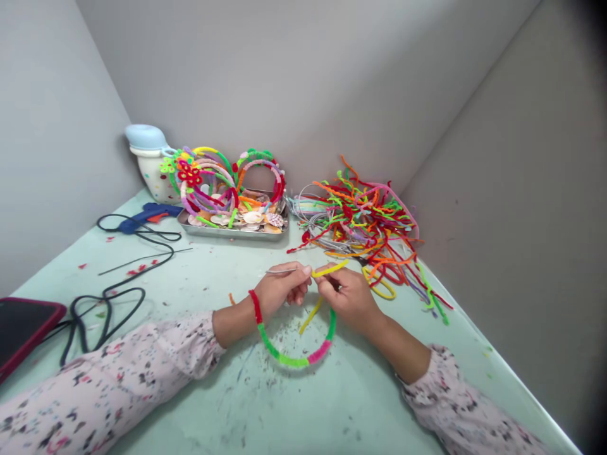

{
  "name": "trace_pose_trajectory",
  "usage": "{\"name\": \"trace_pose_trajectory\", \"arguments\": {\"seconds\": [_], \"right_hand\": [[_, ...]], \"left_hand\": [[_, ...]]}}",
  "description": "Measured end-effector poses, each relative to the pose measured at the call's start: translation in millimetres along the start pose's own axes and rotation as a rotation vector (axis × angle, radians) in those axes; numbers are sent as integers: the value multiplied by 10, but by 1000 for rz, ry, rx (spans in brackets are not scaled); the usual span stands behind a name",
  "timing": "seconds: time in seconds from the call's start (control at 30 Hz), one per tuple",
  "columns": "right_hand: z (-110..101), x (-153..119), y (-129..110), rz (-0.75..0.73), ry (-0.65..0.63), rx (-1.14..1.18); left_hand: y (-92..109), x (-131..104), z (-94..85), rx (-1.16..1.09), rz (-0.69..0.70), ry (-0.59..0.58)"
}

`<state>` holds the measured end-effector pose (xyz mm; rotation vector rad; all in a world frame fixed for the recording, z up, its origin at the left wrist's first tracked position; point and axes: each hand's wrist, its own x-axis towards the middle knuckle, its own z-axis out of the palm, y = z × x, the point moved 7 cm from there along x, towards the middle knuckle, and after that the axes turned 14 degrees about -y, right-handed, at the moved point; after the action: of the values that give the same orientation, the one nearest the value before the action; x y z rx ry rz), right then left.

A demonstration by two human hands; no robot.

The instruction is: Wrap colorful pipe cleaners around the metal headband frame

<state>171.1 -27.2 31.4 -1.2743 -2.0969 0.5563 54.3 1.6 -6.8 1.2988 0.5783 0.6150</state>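
A headband (293,361) wrapped in red, green, light green and pink fuzzy sections curves below both hands, over the table. My left hand (279,287) is closed in a pinch on its upper part, where a bare grey end sticks out to the left. My right hand (351,297) is closed on a yellow pipe cleaner (332,270) at the band, close to my left fingertips. One end of the pipe cleaner points up to the right, and a yellow length hangs down inside the loop. My fingers hide where it meets the band.
A metal tray (232,234) holds seashells and several finished headbands (208,177). Right of it lies a tangled heap of pipe cleaners (374,215) with grey bands. Leftward are a blue glue gun (152,215), its black cord (109,297), a light-blue-lidded cup (152,164) and a phone (28,332).
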Motion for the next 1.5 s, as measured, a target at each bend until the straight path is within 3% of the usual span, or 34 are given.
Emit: {"name": "trace_pose_trajectory", "arguments": {"seconds": [0.23,0.87,1.5], "right_hand": [[55,-23,-65,-138,-25,-101],[104,-35,-22,-152,-101,-99],[114,-17,-60,-139,-143,-55]], "left_hand": [[15,-12,9,38,-23,4],[8,-19,-1,84,-75,22],[101,-53,8,355,-34,17]]}}
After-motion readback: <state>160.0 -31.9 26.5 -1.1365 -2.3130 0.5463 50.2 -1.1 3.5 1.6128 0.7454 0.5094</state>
